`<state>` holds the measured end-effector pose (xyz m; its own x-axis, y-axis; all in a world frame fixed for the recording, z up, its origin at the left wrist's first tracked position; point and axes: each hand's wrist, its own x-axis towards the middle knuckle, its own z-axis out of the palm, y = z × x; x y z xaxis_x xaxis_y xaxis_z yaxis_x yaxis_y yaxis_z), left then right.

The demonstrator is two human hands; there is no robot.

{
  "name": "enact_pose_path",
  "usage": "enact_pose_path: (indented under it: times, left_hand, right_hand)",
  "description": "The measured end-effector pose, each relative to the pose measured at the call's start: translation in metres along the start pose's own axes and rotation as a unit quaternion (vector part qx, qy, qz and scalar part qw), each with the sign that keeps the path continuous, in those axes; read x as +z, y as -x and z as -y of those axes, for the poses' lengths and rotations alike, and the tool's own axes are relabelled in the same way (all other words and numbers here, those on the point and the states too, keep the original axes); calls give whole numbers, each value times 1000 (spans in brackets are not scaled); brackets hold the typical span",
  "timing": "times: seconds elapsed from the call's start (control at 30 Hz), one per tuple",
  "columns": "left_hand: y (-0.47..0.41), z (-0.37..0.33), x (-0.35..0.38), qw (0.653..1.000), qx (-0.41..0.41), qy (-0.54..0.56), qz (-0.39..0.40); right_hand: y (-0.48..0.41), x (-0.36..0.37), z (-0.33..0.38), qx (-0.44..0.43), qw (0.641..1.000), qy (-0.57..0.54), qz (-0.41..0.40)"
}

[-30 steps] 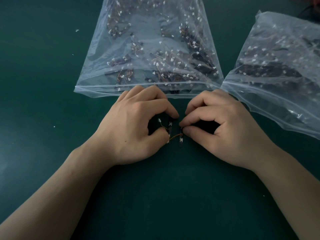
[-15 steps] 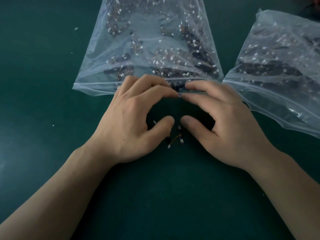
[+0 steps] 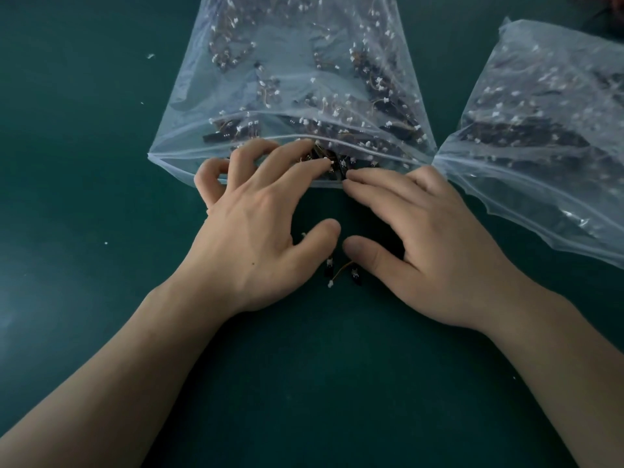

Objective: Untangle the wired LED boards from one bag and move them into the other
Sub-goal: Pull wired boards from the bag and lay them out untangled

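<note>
The step in hand looks to be drawing a fresh clump of boards out of the middle bag. The left hand (image 3: 256,231) reaches into the open near mouth of the clear plastic zip bag (image 3: 175,162), which lies at the far centre of the dark green table (image 3: 84,204). Its fingers (image 3: 297,148) are spread and bent over the heap just inside the lip, and the thumb is held back outside, so nothing is visibly pinched. The right hand (image 3: 429,238) lies just to the right with its fingers straight, the index tip at the lip where the boards crowd against it. The two hands are close together but not joined, and neither clamps on anything.

To do this well, the right hand would best pin the lower lip flat. The left would then tease out only a few boards, lifting slowly so that trailing wires do not drag the whole heap along.

The wired LED boards (image 3: 332,162) are small dark strips with thin orange-brown leads that end in tiny white connectors. They lie heaped and crossed inside the bag, thickest at the mouth. A loose pair of boards (image 3: 341,271), joined by a curved wire, lies on the table nearer the person, between the two thumbs and just beside the right one. A second clear bag (image 3: 540,197), to the right, holds more of the same.
</note>
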<state>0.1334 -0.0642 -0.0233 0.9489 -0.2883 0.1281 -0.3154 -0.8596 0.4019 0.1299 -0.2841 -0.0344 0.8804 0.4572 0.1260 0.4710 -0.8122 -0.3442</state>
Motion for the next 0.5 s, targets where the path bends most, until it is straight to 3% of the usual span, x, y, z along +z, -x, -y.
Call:
enact_pose_path:
  times: [0.27, 0.5]
  left_hand:
    - [-2, -2, 2, 999, -46, -25, 7]
    - [-2, -1, -1, 999, -14, -16, 38]
  right_hand:
    - [-1, -1, 1, 4, 999, 25, 19]
    - [-3, -2, 2, 9, 999, 25, 29]
